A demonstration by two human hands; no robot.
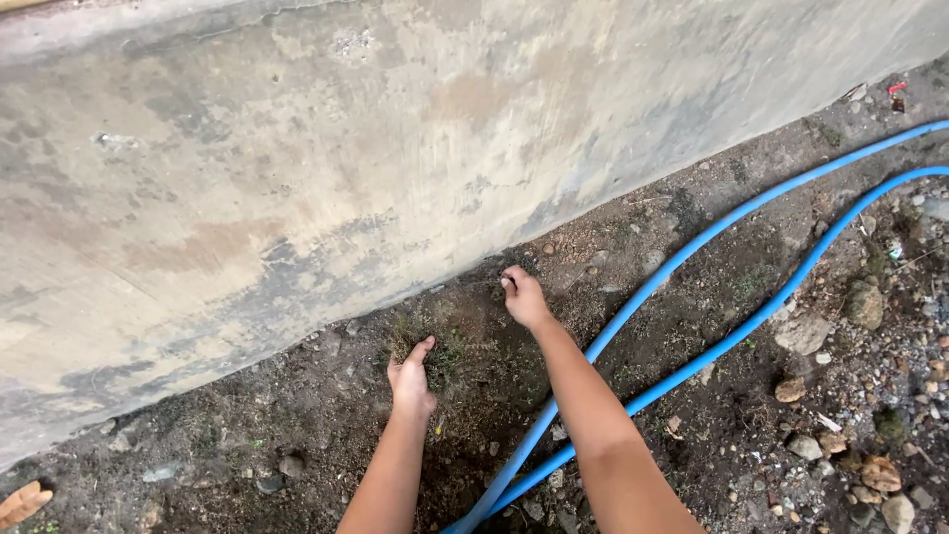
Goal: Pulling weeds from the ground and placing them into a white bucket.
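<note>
My left hand (410,381) reaches down to the dark soil at the foot of a concrete wall (297,168), fingers curled among small green weeds (440,351); whether it grips any I cannot tell. My right hand (522,297) is further forward, fingers pinched shut at a small tuft of weeds right at the wall's base. A blue hose (692,262) runs in two lines over the ground just right of my right arm.
Stones and gravel (865,307) lie scattered to the right, with bits of litter (895,91) near the top right. A dry brown leaf (22,502) sits at the bottom left. The stained wall fills the upper left.
</note>
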